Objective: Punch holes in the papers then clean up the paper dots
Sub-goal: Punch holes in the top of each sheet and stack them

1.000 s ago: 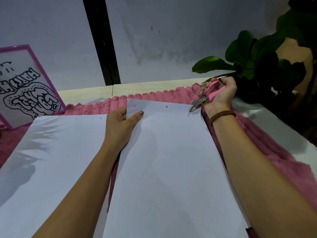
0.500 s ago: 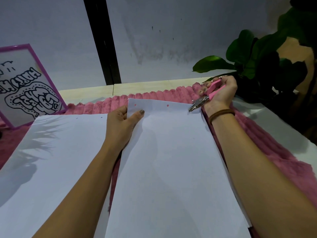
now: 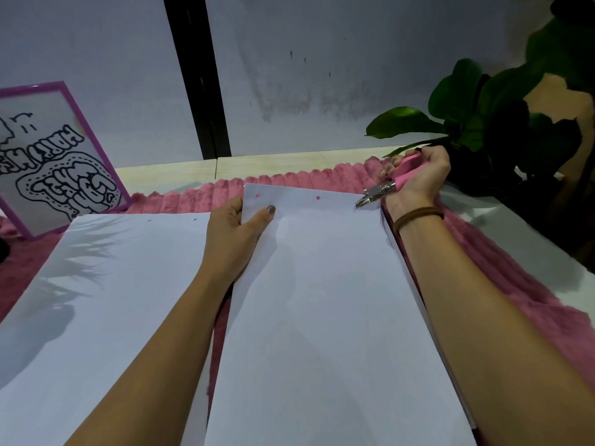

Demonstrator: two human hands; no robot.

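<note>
A white sheet (image 3: 322, 300) lies in front of me on a pink fluffy mat (image 3: 515, 284), with two punched holes near its far edge. My left hand (image 3: 238, 233) pinches its far left corner, thumb on top. My right hand (image 3: 418, 178) grips a pink-handled hole punch (image 3: 386, 189), whose metal jaws sit over the sheet's far right corner. More sheets lie under the right edge. A second white stack (image 3: 96, 300) lies to the left, with small holes along its far edge. A few tiny white dots lie on the mat near the punch.
A purple-framed picture (image 3: 51, 156) leans against the wall at the back left. A large green plant (image 3: 499, 123) stands at the back right, close to my right hand. A pale wooden table edge (image 3: 289, 162) runs behind the mat.
Both hands stay almost where they were. The punch jaws remain at the sheet's far right corner and the handles look squeezed a little closer.
</note>
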